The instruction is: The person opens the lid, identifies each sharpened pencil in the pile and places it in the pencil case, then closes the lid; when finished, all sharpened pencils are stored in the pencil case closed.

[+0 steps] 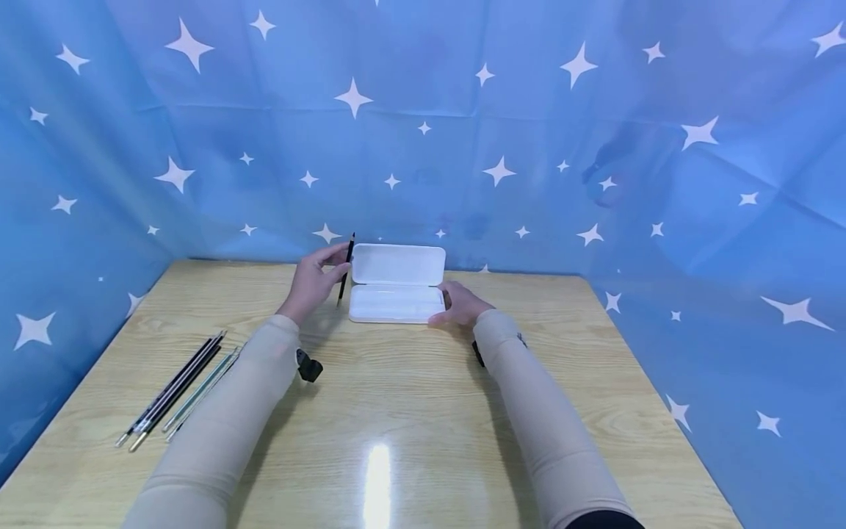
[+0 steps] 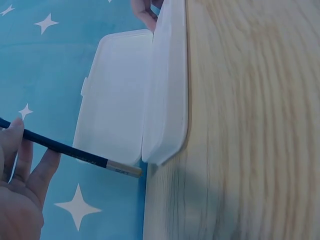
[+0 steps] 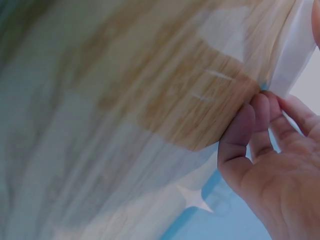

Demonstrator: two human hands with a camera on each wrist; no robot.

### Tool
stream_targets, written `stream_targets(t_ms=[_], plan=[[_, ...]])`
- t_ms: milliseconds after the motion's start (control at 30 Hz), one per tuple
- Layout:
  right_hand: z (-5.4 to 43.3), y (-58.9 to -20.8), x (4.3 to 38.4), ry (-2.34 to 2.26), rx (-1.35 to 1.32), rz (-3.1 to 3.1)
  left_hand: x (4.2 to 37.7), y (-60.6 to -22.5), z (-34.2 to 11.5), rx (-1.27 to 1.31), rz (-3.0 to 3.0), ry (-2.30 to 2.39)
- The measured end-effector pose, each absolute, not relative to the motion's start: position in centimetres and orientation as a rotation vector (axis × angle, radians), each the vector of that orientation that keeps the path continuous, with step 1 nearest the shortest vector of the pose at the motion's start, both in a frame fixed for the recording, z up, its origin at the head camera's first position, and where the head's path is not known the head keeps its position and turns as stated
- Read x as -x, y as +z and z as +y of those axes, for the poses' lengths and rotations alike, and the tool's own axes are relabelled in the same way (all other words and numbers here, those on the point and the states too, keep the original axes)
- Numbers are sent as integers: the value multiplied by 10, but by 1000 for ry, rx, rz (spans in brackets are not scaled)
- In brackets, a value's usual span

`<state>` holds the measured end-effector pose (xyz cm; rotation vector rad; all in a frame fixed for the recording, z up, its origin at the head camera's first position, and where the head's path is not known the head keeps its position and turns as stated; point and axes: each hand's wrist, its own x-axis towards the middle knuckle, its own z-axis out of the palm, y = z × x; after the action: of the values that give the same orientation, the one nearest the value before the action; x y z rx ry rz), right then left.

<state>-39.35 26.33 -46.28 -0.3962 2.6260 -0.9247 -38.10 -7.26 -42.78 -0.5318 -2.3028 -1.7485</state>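
A white pencil case (image 1: pixel 396 303) lies unfolded near the table's back edge, its lid (image 1: pixel 399 264) raised behind the tray. My left hand (image 1: pixel 313 285) pinches a dark pencil (image 1: pixel 346 266) between thumb and fingers, just left of the case. The pencil is tilted, tip up, and its pale end (image 2: pixel 124 168) slants down past the case's near end in the left wrist view. At the case's right end is my right hand (image 1: pixel 465 303), gripping it with the thumb at the front corner. In the right wrist view, its curled fingers (image 3: pixel 239 127) meet the edge of the case.
Several dark pencils (image 1: pixel 175 386) lie side by side on the left of the wooden table (image 1: pixel 423 397). Green pencils (image 1: pixel 203 389) lie next to them, partly behind my left sleeve. A blue curtain (image 1: pixel 423 147) with white stars hangs behind the table and along its sides.
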Motion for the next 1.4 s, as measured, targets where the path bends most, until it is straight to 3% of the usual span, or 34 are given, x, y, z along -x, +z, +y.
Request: stream_targets(t_ms=[700, 1200, 1400], plan=[[258, -460, 392, -937, 411, 2610, 407, -449, -46, 522, -2362, -1644], [262, -458, 394, -937, 357, 2618, 416, -440, -9, 801, -2763, -1197], [261, -461, 395, -927, 340, 2621, 415, -448, 2, 801, -2902, -1055]])
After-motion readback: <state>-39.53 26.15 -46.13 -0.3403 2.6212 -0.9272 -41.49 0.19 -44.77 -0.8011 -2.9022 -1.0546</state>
